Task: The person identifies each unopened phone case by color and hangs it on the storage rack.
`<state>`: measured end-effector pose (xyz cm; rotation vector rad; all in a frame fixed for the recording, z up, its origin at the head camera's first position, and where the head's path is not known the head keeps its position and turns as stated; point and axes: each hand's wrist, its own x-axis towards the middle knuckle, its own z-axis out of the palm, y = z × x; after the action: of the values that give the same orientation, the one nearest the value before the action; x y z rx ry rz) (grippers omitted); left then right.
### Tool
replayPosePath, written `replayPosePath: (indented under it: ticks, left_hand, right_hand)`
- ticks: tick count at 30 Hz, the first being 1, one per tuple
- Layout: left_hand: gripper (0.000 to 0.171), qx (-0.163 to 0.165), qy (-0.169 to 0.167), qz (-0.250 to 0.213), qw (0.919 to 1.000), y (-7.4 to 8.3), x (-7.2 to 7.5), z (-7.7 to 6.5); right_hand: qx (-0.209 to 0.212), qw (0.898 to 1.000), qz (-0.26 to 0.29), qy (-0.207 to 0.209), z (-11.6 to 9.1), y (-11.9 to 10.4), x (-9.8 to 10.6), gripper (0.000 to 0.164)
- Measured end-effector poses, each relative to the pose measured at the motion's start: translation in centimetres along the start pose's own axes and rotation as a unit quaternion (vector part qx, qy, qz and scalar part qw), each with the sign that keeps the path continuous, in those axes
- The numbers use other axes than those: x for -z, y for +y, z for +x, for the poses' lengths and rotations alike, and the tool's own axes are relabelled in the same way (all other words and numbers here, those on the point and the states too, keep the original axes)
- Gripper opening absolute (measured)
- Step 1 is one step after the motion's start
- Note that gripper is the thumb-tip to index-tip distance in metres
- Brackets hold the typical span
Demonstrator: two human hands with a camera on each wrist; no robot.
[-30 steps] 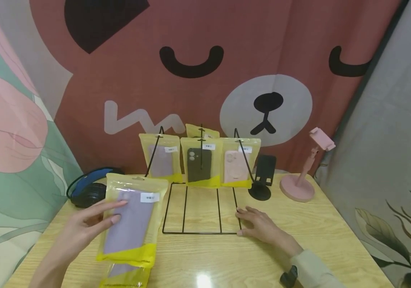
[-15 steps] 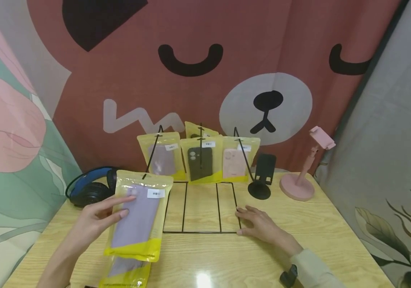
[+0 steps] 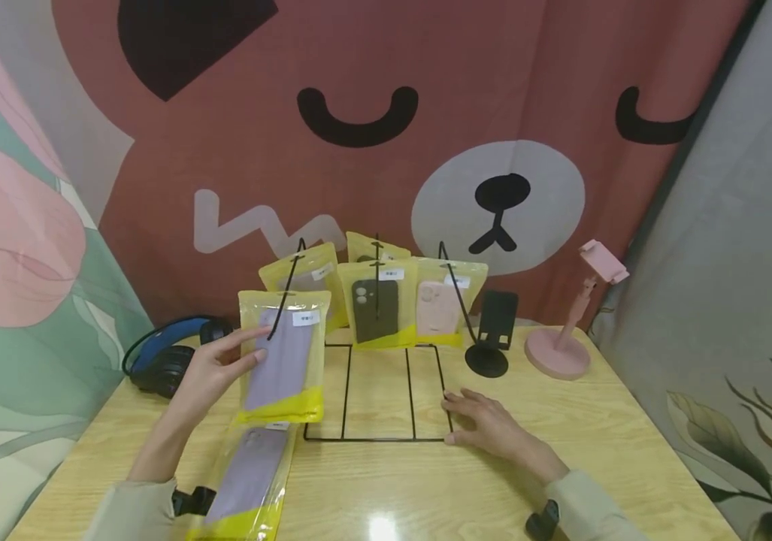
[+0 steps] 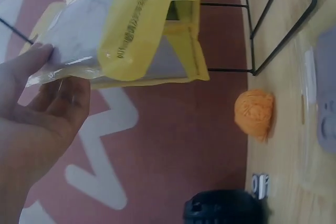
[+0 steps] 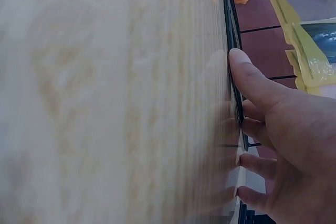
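Observation:
My left hand (image 3: 216,368) pinches the left edge of a clear, yellow-trimmed pouch (image 3: 277,361) with a purple phone case inside. In the head view, the left prong (image 3: 280,308) of the black wire display rack (image 3: 377,439) crosses in front of this pouch, running down from its top edge. Behind it hangs another purple-case pouch (image 3: 307,274), tilted. My right hand (image 3: 490,424) rests at the right side of the rack's base, its thumb at the front corner; the right wrist view has the thumb (image 5: 247,69) against the wire. Another purple-case pouch (image 3: 250,473) lies on the table below.
Pouches with a black case (image 3: 375,312) and a pink case (image 3: 437,308) hang on the other prongs. Headphones (image 3: 162,368) lie at left. A black phone stand (image 3: 498,315) and pink stand (image 3: 558,353) stand at right. An orange ball (image 4: 254,114) sits beside the rack.
My left hand has carried the pouch up and rightward to the rack's left prong, uncovering more of the pouch on the table. The pouch hanging behind has tilted. My right hand stays put.

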<state>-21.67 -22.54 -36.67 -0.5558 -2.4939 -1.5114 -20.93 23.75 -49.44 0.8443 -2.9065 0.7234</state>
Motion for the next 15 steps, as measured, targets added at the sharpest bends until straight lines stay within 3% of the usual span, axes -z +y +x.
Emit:
replayPosePath:
  ticks: [4,10,15]
  left_hand:
    - [0.042,0.004,-0.003,-0.022,0.9997,-0.1,-0.7,1.9]
    - [0.043,0.012,-0.024,-0.056,0.9981,0.7,-1.1,3.5]
    - [0.045,0.022,-0.034,-0.051,0.9978,-1.1,-1.0,4.5]
  right_hand:
    - [0.001,1.0,0.0,0.002,-0.1,-0.1,0.0,0.065]
    - [0.001,1.0,0.001,0.004,-0.2,-0.3,0.1,0.065]
    - [0.005,1.0,-0.001,0.006,-0.3,-0.3,0.2,0.066]
